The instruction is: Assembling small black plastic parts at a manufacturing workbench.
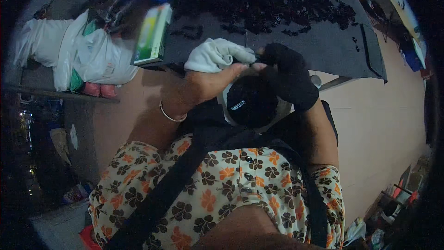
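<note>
My left hand (216, 67), in a white glove that leaves the thumb bare, is closed in a pinch in front of me. My right hand (290, 76), in a black glove with bare fingertips, meets it there. Between the fingertips of both hands is a small dark piece (254, 53), too small and dim to name. Right below them a pale round tub (226, 110) stands near my lap. Something black with a light oval mark (245, 105) fills its opening. Many small black pieces (277, 7) are heaped on the dark-covered table beyond my hands.
A green and white box (153, 34) stands at the table's left edge. Further left, white plastic bags (88, 51) lie on a low surface. The dark table cover (323, 48) hangs over the edge at the right. Assorted items (393, 208) are piled at the lower right.
</note>
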